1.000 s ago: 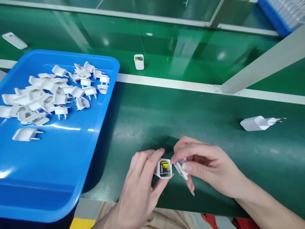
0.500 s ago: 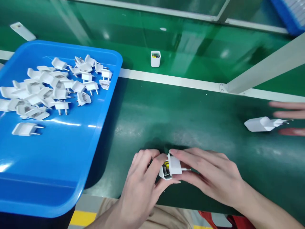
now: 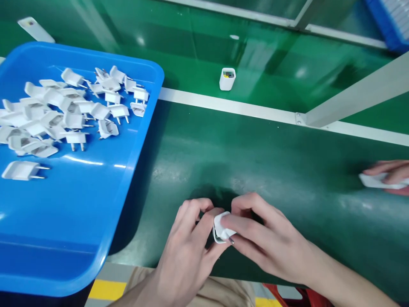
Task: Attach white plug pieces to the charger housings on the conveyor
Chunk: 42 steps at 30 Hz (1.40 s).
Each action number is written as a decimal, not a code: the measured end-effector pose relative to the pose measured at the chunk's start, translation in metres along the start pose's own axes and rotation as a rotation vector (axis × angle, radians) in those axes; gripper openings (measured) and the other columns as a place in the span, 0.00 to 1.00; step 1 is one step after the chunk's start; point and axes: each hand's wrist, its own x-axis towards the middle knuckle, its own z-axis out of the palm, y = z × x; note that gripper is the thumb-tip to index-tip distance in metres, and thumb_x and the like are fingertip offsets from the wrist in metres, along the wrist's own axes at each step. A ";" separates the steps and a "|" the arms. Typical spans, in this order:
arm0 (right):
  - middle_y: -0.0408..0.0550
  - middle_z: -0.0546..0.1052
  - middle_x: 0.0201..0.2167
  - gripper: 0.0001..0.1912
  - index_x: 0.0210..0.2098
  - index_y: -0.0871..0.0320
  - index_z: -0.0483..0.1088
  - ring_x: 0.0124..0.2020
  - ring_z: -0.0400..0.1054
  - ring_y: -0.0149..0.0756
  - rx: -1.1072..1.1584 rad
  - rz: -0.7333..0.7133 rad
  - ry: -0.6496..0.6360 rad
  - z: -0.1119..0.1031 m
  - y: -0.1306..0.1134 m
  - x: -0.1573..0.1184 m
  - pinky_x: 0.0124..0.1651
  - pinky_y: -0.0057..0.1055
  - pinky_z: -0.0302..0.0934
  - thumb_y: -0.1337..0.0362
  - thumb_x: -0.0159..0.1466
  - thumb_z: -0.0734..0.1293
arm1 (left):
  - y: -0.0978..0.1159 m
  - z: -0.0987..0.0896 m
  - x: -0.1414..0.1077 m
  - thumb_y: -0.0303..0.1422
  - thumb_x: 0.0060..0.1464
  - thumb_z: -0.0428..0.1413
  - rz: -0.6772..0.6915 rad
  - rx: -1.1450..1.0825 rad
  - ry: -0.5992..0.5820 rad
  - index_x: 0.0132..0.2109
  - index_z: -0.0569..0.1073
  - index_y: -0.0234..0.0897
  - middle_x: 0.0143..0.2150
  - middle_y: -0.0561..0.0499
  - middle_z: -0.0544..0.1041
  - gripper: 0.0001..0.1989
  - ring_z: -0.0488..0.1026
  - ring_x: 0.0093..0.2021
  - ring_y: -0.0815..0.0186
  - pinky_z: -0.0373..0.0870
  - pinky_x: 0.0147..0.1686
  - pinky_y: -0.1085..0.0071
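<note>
Near the bench's front edge, my left hand (image 3: 191,238) is closed around a white charger housing (image 3: 218,239), most of it covered by the fingers. My right hand (image 3: 265,232) grips a white plug cap (image 3: 223,226) with metal pins, one pin showing below the fingers. The cap lies over the housing's open end, slightly tilted, with part of the housing rim still visible. Whether the two are fully joined I cannot tell.
A blue tray (image 3: 128,179) at left holds several white plug caps (image 3: 73,115). An open white housing (image 3: 227,81) stands behind the bench's white strip (image 3: 204,99). Another white piece (image 3: 36,30) lies behind the tray. At right, another person's hand (image 3: 394,170) holds a white charger (image 3: 380,181).
The plug cap has turned and come over the housing's opening, covering the inner parts. My right fingers press closer on it. The other person's hand has grasped the charger and moved it right.
</note>
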 end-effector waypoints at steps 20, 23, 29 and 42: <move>0.53 0.76 0.43 0.15 0.51 0.61 0.71 0.40 0.67 0.42 -0.146 0.027 -0.071 0.000 -0.021 -0.005 0.42 0.40 0.69 0.78 0.68 0.64 | -0.002 0.001 0.002 0.32 0.68 0.56 0.035 -0.004 -0.013 0.53 0.73 0.39 0.43 0.49 0.74 0.09 0.68 0.40 0.61 0.67 0.41 0.61; 0.52 0.76 0.40 0.14 0.49 0.61 0.71 0.36 0.65 0.40 -0.171 0.035 -0.087 0.003 -0.024 -0.005 0.38 0.39 0.68 0.78 0.68 0.63 | -0.001 0.000 0.003 0.31 0.67 0.55 0.040 -0.005 -0.019 0.53 0.73 0.38 0.43 0.48 0.74 0.10 0.68 0.40 0.60 0.67 0.40 0.61; 0.48 0.74 0.30 0.14 0.42 0.59 0.71 0.29 0.59 0.38 -0.369 0.027 -0.093 0.010 -0.031 -0.001 0.30 0.37 0.59 0.78 0.69 0.57 | 0.000 0.000 0.005 0.30 0.68 0.53 0.062 -0.002 -0.015 0.53 0.73 0.37 0.44 0.48 0.74 0.09 0.69 0.40 0.59 0.66 0.39 0.60; 0.48 0.73 0.43 0.28 0.63 0.51 0.62 0.38 0.70 0.37 0.196 0.160 -0.018 -0.014 -0.013 0.002 0.39 0.33 0.69 0.45 0.71 0.68 | -0.001 -0.027 0.014 0.39 0.58 0.68 -0.116 -0.328 -0.154 0.38 0.77 0.39 0.39 0.53 0.74 0.10 0.73 0.40 0.63 0.69 0.38 0.67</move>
